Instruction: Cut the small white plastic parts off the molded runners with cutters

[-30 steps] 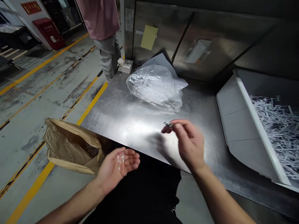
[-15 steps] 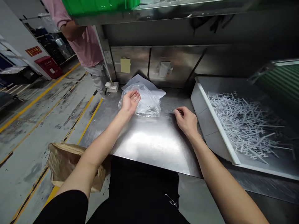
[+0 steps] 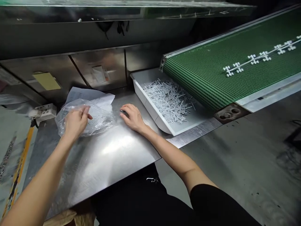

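Plastic bag (image 3: 94, 119) and left hand (image 3: 75, 122) now meet at the left of the steel table (image 3: 113, 157): a second ago that hand hung palm-up below the table edge with a few small white bits in it, half a second ago it hovered open over the bag, and now it lies on the clear film with fingers curled loosely; whether it pinches the film I cannot tell. My guess is that the bits have gone into or onto the bag, though none show clearly. White paper (image 3: 94, 95) lies under the bag, a socket block (image 3: 43, 111) to its left. Further right, the right hand (image 3: 133, 117) has come down from mid-air to rest on the table, thumb and fingertips closed on a small dark metal tool (image 3: 122, 111). Beside it stands the white tray (image 3: 150, 110) of plastic sticks (image 3: 169, 100), fed by the green belt (image 3: 225, 66).
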A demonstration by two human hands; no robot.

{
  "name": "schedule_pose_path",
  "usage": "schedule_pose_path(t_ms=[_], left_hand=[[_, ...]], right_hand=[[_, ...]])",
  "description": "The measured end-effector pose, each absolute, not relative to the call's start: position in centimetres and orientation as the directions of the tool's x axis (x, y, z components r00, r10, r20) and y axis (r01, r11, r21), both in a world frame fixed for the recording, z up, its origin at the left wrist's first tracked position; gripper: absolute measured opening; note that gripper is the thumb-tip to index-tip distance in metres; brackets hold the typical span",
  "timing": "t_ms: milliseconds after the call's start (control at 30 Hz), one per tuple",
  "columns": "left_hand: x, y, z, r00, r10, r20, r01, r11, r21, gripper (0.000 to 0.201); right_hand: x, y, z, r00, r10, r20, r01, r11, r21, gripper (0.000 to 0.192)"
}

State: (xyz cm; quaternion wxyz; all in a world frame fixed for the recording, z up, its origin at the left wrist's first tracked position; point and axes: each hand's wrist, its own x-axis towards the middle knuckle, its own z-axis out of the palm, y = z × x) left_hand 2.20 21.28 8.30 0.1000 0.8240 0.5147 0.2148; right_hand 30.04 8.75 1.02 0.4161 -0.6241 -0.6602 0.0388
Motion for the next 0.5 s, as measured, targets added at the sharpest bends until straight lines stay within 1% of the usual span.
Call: schedule_pose_path(t_ms=[67, 133, 167, 233, 300, 367, 400, 467, 500], left_hand=[[2.5, 20.9, 8.4, 0.402, 0.886, 0.232, 0.831, -0.459, 0.313, 0.058], [2.8, 20.6, 8.4, 0.463, 0.85, 0.25, 0.818, -0.519, 0.248, 0.07], [2.8, 20.5, 8.4, 0.498, 0.83, 0.252, 0.804, -0.551, 0.225, 0.071], [2.7, 20.2, 8.5, 0.556, 0.798, 0.233, 0.767, -0.6, 0.227, 0.066], [2.3, 19.8, 8.6, 0.59, 0.784, 0.194, 0.73, -0.621, 0.286, 0.06], [1.7, 19.3, 8.7, 0.603, 0.779, 0.174, 0.706, -0.622, 0.338, 0.058], [1.4, 19.0, 8.7, 0.601, 0.779, 0.181, 0.703, -0.622, 0.344, 0.058], [0.7, 18.6, 8.3, 0.593, 0.775, 0.22, 0.71, -0.632, 0.311, 0.061], [0.2, 18.4, 8.1, 0.6, 0.764, 0.238, 0.711, -0.645, 0.281, 0.062]], right_hand=[[30.2, 6.8, 1.1, 0.127, 0.848, 0.514, 0.769, 0.243, -0.591, 0.023], [30.4, 4.9, 1.2, 0.128, 0.845, 0.52, 0.749, 0.262, -0.608, 0.023], [30.5, 4.2, 1.3, 0.127, 0.845, 0.52, 0.742, 0.267, -0.615, 0.024], [30.5, 3.2, 1.3, 0.122, 0.851, 0.51, 0.735, 0.268, -0.623, 0.024], [29.9, 3.1, 1.3, 0.108, 0.865, 0.489, 0.743, 0.256, -0.618, 0.026], [28.9, 3.9, 1.4, 0.084, 0.885, 0.458, 0.77, 0.234, -0.594, 0.034], [28.2, 4.6, 1.5, 0.069, 0.896, 0.439, 0.79, 0.22, -0.572, 0.043], [26.9, 6.4, 1.8, 0.035, 0.917, 0.397, 0.838, 0.189, -0.511, 0.061], [26.3, 7.4, 2.0, 0.021, 0.927, 0.375, 0.863, 0.172, -0.475, 0.063]])
